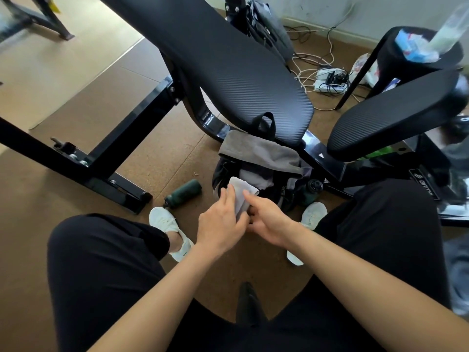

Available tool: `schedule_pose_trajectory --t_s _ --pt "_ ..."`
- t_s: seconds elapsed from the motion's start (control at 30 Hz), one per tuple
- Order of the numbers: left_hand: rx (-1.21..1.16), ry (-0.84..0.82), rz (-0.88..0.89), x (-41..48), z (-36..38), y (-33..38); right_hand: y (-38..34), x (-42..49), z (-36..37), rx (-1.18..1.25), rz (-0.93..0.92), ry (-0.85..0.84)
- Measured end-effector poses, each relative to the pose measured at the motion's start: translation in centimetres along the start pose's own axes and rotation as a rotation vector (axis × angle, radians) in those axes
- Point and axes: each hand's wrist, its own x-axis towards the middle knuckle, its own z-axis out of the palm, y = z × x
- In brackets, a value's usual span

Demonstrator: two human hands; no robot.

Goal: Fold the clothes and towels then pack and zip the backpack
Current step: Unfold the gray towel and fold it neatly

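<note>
Knees (106,262) in black trousers nearest, white shoes (167,224) on the floor between them. Both hands are on one small folded cloth (242,196): left hand (220,224) wraps its near end with fingers (224,196) up the left side, right hand (269,219) pinches it from the right. Neither hand is free.

Cloth's long axis runs away from the person, far end tipped slightly right and pointing at the backpack (219,174). The bag sits on the floor straight ahead and just below the hands, mouth open, dark clothes inside. Both hands are about equally near it.

Grey towel (258,153) lies over the bag's far rim, so I reckon the cloth goes into the near gap. Bottle (182,193) lies on the floor left of the bag. Bench pad (228,59) beyond. Zip not yet done.
</note>
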Motion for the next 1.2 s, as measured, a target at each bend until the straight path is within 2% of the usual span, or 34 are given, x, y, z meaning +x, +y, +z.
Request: schedule_pose_trajectory --t_s 0.1,0.27,0.33,0.4,0.47,0.6,0.67,0.8,0.9,0.97,1.07,1.2 --pt "-0.073 -0.051 0.039 0.1 -0.6 0.1 0.0 -0.3 -0.1 -0.069 -0.017 0.047" --pt "-0.697 -0.081 -0.03 0.9 -0.8 -1.7 -0.2 0.1 -0.8 -0.114 -0.008 0.173" --pt "-0.838 -0.054 -0.051 1.4 -1.0 -2.3 -0.2 0.3 -0.9 -0.114 -0.005 0.185" --pt "-0.872 0.021 -0.072 1.8 -1.3 -2.8 -0.4 0.3 -0.7 -0.109 -0.018 0.176" --pt "-0.879 0.009 -0.127 1.8 -1.7 -2.9 -0.4 0.3 -0.6 -0.093 -0.039 0.156" --pt "-0.967 -0.354 -0.078 1.1 -1.7 -2.1 -0.2 0.4 -0.5 -0.115 -0.07 0.125" --pt "-0.918 -0.446 -0.013 0.7 -1.1 -1.4 -0.1 0.3 -0.6 -0.152 -0.057 0.15" --pt "-0.84 -0.389 0.06 0.8 -0.1 -0.8 -0.1 0.8 -1.1 -0.224 0.011 0.183" --pt "-0.827 -0.372 0.007 1.3 0.2 -1.4 0.2 1.4 -1.7 -0.284 0.098 0.175" --pt "-0.794 -0.353 -0.047 1.7 0.4 -1.8 0.4 2.2 -2.5 -0.5 0.092 0.172" --pt "-0.694 -0.344 -0.13 2.3 1.1 -2.8 -0.3 3.9 -4.8 -1.095 -0.07 0.229" --pt "-0.757 -0.335 -0.246 4.1 2.3 -4.5 -4.1 5.9 -8.7 -1.624 -0.204 0.26"
